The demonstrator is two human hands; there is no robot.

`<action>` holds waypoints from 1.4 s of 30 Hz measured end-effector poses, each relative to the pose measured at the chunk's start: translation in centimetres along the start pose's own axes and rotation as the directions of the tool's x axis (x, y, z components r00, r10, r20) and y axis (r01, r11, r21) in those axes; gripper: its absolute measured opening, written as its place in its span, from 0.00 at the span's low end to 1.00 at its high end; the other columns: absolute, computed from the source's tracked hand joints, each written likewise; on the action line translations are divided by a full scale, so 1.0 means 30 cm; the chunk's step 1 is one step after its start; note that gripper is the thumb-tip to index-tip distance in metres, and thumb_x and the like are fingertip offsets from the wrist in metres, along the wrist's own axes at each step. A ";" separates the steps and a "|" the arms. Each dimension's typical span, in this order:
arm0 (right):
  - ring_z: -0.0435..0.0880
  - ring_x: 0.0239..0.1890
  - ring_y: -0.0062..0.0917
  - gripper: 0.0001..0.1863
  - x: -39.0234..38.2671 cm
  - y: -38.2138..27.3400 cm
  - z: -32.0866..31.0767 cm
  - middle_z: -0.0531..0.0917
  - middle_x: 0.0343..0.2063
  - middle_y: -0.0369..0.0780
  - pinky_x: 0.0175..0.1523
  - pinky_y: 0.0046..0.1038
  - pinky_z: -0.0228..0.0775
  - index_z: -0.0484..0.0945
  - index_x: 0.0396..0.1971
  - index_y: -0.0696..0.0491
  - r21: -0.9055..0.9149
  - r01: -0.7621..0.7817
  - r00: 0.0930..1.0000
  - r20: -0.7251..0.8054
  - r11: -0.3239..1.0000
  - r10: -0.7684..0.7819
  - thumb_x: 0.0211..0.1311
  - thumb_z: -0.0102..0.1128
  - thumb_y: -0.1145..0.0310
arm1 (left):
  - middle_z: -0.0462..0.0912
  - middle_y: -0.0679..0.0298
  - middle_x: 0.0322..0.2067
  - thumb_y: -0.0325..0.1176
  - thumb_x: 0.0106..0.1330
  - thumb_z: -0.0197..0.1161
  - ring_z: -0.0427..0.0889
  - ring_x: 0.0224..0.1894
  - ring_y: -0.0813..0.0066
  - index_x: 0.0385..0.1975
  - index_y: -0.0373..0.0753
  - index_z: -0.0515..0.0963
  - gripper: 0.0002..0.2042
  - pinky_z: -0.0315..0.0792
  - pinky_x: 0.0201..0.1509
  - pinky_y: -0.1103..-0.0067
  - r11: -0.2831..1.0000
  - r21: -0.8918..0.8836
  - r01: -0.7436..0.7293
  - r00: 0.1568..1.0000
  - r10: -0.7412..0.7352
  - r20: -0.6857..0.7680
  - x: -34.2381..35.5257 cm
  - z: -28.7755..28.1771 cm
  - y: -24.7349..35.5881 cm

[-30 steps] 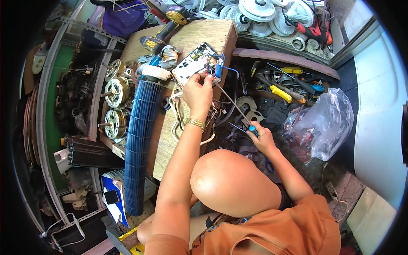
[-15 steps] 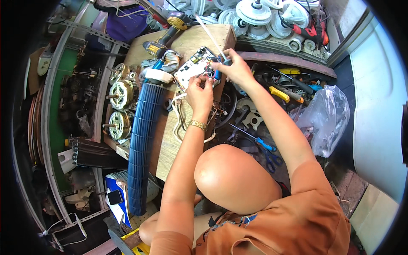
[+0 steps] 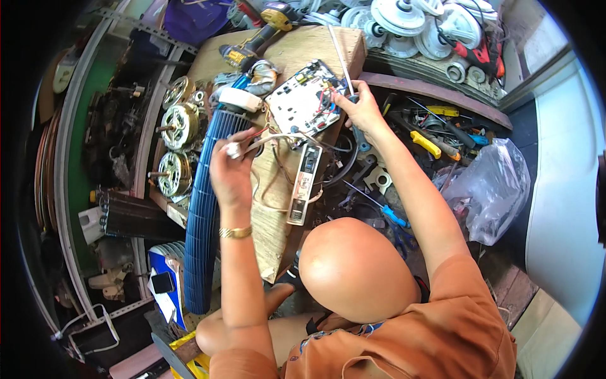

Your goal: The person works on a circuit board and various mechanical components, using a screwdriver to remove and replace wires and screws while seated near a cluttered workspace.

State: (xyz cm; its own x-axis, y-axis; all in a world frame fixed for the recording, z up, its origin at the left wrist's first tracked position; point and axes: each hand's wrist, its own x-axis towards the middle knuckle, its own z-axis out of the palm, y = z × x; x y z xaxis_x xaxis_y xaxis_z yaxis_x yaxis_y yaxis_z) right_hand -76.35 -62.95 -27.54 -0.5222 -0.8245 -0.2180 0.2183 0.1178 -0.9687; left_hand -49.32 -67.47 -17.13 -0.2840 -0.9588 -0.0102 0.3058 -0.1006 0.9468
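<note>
A white-backed circuit board (image 3: 297,104) with several components and coloured wires lies on the wooden bench top (image 3: 262,249). My right hand (image 3: 365,114) is at the board's right edge, closed around a screwdriver (image 3: 341,58) whose long shaft points up and away. Left of the board, my left hand (image 3: 232,177) is raised over the blue fan roller, its fingers pinching the whitish end of a cable (image 3: 268,140) that runs back toward the board. Between the hands and my knee lies a narrow clear-cased module (image 3: 304,184) on the bench's right side, with wires around it.
A long blue fan roller (image 3: 207,215) leans along the bench's left side, beside several motors (image 3: 178,126). A yellow cordless drill (image 3: 252,44) lies at the back. Hand tools (image 3: 426,144) and a clear plastic bag (image 3: 492,189) are to the right; white plastic parts (image 3: 398,19) stand behind.
My left hand has moved left and toward me from the board, drawing the cable out. The clear-cased module has come into sight on the bench. My right hand stays by the board with the screwdriver.
</note>
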 end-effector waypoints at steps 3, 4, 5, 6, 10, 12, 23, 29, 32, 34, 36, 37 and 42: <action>0.78 0.23 0.18 0.35 -0.014 -0.030 0.024 0.82 0.37 0.39 0.23 0.22 0.70 0.70 0.56 0.55 0.006 0.014 1.000 0.006 1.000 -0.014 0.56 0.79 0.54 | 0.86 0.54 0.44 0.39 0.75 0.50 0.84 0.56 0.52 0.31 0.42 0.73 0.11 0.77 0.63 0.58 0.951 -0.292 0.104 0.971 -0.161 -0.177 -0.082 -0.235 0.090; 0.77 0.23 0.17 0.35 -0.019 -0.041 0.030 0.82 0.37 0.40 0.23 0.22 0.69 0.70 0.56 0.56 -0.033 0.000 1.000 0.007 0.999 0.001 0.57 0.78 0.54 | 0.86 0.55 0.42 0.39 0.76 0.49 0.84 0.54 0.55 0.32 0.42 0.74 0.12 0.78 0.61 0.60 0.976 -0.211 0.060 0.973 -0.105 -0.207 -0.114 -0.307 0.125; 0.77 0.22 0.18 0.35 -0.014 -0.035 0.043 0.82 0.37 0.40 0.22 0.22 0.69 0.69 0.57 0.56 -0.041 0.006 1.000 0.009 0.999 -0.005 0.57 0.77 0.54 | 0.85 0.56 0.41 0.39 0.77 0.49 0.84 0.52 0.59 0.32 0.42 0.75 0.13 0.78 0.60 0.62 0.992 -0.127 0.019 0.971 -0.048 -0.233 -0.138 -0.370 0.145; 0.77 0.21 0.18 0.35 -0.012 -0.029 0.043 0.82 0.38 0.41 0.22 0.22 0.69 0.69 0.57 0.57 -0.059 -0.004 1.000 0.009 0.998 0.005 0.58 0.77 0.54 | 0.85 0.56 0.41 0.39 0.77 0.49 0.84 0.52 0.59 0.32 0.42 0.75 0.13 0.78 0.60 0.62 0.991 -0.134 0.016 0.970 -0.048 -0.237 -0.143 -0.344 0.143; 0.79 0.20 0.19 0.39 0.004 0.027 0.046 0.82 0.38 0.42 0.21 0.23 0.71 0.68 0.61 0.59 -0.089 0.076 0.992 -0.099 0.993 -0.084 0.57 0.77 0.55 | 0.85 0.59 0.44 0.30 0.70 0.64 0.82 0.48 0.66 0.42 0.39 0.81 0.05 0.73 0.57 0.73 0.512 0.784 -0.350 0.879 0.470 0.086 -0.152 -0.038 0.058; 0.79 0.20 0.19 0.39 0.021 0.051 0.041 0.83 0.37 0.42 0.21 0.23 0.71 0.67 0.61 0.60 -0.039 0.082 0.991 -0.099 0.996 -0.086 0.57 0.77 0.56 | 0.75 0.59 0.63 0.37 0.64 0.71 0.70 0.69 0.58 0.50 0.43 0.81 0.16 0.63 0.70 0.61 -0.049 0.829 -0.557 0.777 0.322 0.541 -0.137 0.102 0.008; 0.79 0.18 0.17 0.34 -0.012 -0.017 0.059 0.84 0.31 0.40 0.20 0.20 0.71 0.70 0.57 0.61 0.177 0.111 0.994 -0.028 0.978 -0.108 0.52 0.79 0.73 | 0.75 0.70 0.33 0.25 0.54 0.67 0.77 0.45 0.66 0.41 0.50 0.83 0.15 0.57 0.71 0.59 -0.182 0.777 -0.602 0.749 0.209 0.629 -0.068 0.046 -0.111; 0.78 0.16 0.15 0.34 0.005 -0.009 0.045 0.84 0.29 0.38 0.19 0.19 0.70 0.70 0.57 0.60 0.151 0.086 0.996 -0.037 0.985 -0.082 0.54 0.80 0.70 | 0.75 0.70 0.32 0.30 0.52 0.69 0.76 0.42 0.66 0.26 0.49 0.82 0.05 0.63 0.57 0.63 -0.196 0.781 -0.594 0.719 0.307 0.624 -0.106 -0.033 -0.039; 0.77 0.16 0.15 0.34 -0.003 -0.017 0.052 0.84 0.29 0.38 0.19 0.19 0.70 0.70 0.57 0.60 0.139 0.086 0.996 -0.032 0.986 -0.083 0.54 0.79 0.69 | 0.81 0.69 0.44 0.30 0.60 0.63 0.80 0.56 0.71 0.45 0.49 0.85 0.13 0.61 0.70 0.63 -0.159 0.515 -0.842 0.520 0.010 0.854 -0.174 0.139 -0.166; 0.76 0.16 0.14 0.34 0.001 -0.019 0.061 0.84 0.29 0.38 0.19 0.19 0.68 0.70 0.58 0.61 0.090 0.105 0.994 -0.011 0.990 -0.104 0.55 0.79 0.68 | 0.78 0.66 0.57 0.32 0.70 0.53 0.71 0.68 0.67 0.59 0.44 0.80 0.19 0.48 0.79 0.57 -0.394 0.373 -0.840 0.464 -0.164 0.870 -0.191 0.190 -0.265; 0.76 0.16 0.14 0.31 0.000 -0.018 0.071 0.83 0.29 0.36 0.20 0.19 0.67 0.71 0.56 0.59 0.061 0.102 0.995 0.009 0.993 -0.103 0.57 0.78 0.68 | 0.77 0.65 0.59 0.34 0.70 0.53 0.71 0.68 0.66 0.61 0.43 0.79 0.20 0.47 0.79 0.55 -0.566 0.235 -0.790 0.442 -0.261 0.858 -0.156 0.143 -0.326; 0.75 0.16 0.14 0.28 0.001 -0.024 0.070 0.82 0.28 0.35 0.20 0.19 0.67 0.72 0.55 0.57 0.034 0.100 0.995 0.020 0.994 -0.101 0.60 0.77 0.67 | 0.76 0.64 0.61 0.35 0.70 0.53 0.70 0.69 0.65 0.63 0.43 0.77 0.22 0.46 0.80 0.54 -0.697 0.067 -0.714 0.428 -0.359 0.829 -0.137 0.138 -0.337; 0.76 0.16 0.15 0.34 0.011 -0.028 0.041 0.85 0.29 0.39 0.19 0.20 0.67 0.69 0.58 0.61 0.048 0.090 0.995 0.037 0.995 -0.092 0.56 0.79 0.68 | 0.82 0.71 0.35 0.34 0.64 0.59 0.78 0.53 0.69 0.34 0.47 0.84 0.07 0.52 0.80 0.52 -0.321 0.070 -0.944 0.220 -0.458 0.862 -0.106 0.159 -0.231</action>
State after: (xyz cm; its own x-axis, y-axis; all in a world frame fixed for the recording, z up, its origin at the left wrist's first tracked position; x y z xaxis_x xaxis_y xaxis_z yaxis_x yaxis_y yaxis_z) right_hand -75.70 -64.00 -26.64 -0.5088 -0.8520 -0.1234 0.2101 0.0161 -0.9775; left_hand -54.87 -62.44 -22.12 -0.9853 0.0646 -0.1583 0.1064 0.9564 -0.2719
